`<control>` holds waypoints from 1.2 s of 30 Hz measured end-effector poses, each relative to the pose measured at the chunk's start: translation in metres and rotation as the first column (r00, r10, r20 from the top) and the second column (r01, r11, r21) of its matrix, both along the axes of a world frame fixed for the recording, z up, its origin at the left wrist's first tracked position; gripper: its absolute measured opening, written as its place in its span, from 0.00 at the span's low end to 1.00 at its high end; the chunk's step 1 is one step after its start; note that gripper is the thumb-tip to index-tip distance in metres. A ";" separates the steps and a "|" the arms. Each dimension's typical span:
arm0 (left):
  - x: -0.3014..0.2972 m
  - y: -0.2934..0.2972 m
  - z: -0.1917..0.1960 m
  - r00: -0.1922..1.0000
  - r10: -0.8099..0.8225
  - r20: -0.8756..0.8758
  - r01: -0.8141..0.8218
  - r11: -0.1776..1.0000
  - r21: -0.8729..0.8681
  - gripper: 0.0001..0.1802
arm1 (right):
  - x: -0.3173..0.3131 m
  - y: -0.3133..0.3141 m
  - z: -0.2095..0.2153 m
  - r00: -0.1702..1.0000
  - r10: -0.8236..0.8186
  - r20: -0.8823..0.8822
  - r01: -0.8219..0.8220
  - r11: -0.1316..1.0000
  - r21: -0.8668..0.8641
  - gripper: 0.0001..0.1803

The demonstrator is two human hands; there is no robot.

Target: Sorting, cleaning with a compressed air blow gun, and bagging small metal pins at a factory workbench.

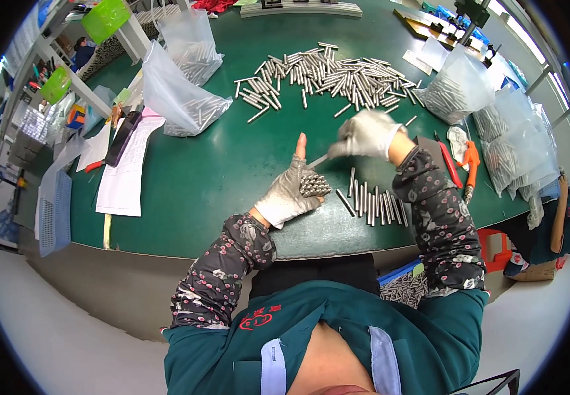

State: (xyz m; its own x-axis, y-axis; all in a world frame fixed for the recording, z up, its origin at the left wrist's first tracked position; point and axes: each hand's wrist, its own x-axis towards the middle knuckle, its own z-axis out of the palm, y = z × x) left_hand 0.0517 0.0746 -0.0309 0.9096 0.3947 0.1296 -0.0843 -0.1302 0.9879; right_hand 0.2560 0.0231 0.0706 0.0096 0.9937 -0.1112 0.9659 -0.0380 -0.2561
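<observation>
My left hand (pixel 288 194), in a white glove with a bare thumb raised, is closed around a bundle of metal pins (pixel 314 186), their round ends facing right. My right hand (pixel 367 135), also gloved, is closed on one metal pin (pixel 318 161), whose far end reaches toward the left thumb just above the bundle. Right of the bundle, near the table's front edge, several pins lie side by side in a loose row (pixel 377 204). Beyond both hands spreads a large heap of similar pins (pixel 337 76).
Clear bags of pins stand on the green table (pixel 232 171) at back left (pixel 183 99) and right (pixel 456 85). Red-handled pliers (pixel 448 161) and an orange tool (pixel 470 161) lie right. Papers (pixel 124 171) and a phone (pixel 124 138) lie left; a pin-filled bin (pixel 403 288) is below the edge.
</observation>
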 end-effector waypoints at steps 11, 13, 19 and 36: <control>-0.001 0.001 0.004 1.000 -0.009 -0.004 0.009 1.000 -0.015 0.63 | 0.004 -0.004 0.003 0.994 -0.109 0.000 0.109 0.994 -0.031 0.24; -0.002 0.002 0.003 1.000 -0.025 0.006 0.026 0.998 -0.065 0.63 | -0.013 -0.011 0.000 0.993 0.029 -0.118 -0.033 0.999 -0.031 0.26; -0.001 -0.002 0.008 0.996 0.023 -0.083 -0.020 0.999 0.041 0.61 | 0.005 -0.014 0.007 0.986 -0.160 -0.046 0.161 0.987 0.022 0.25; -0.001 0.002 0.005 0.996 0.020 -0.088 -0.010 0.994 0.106 0.61 | 0.008 -0.023 -0.004 0.986 -0.145 -0.087 0.142 0.989 -0.041 0.27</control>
State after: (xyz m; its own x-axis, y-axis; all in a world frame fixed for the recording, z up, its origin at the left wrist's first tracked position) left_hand 0.0512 0.0762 -0.0255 0.9135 0.3967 0.0903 0.0059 -0.2349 0.9720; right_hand 0.2643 0.0001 0.0664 0.1404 0.9783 -0.1526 0.9230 -0.1851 -0.3373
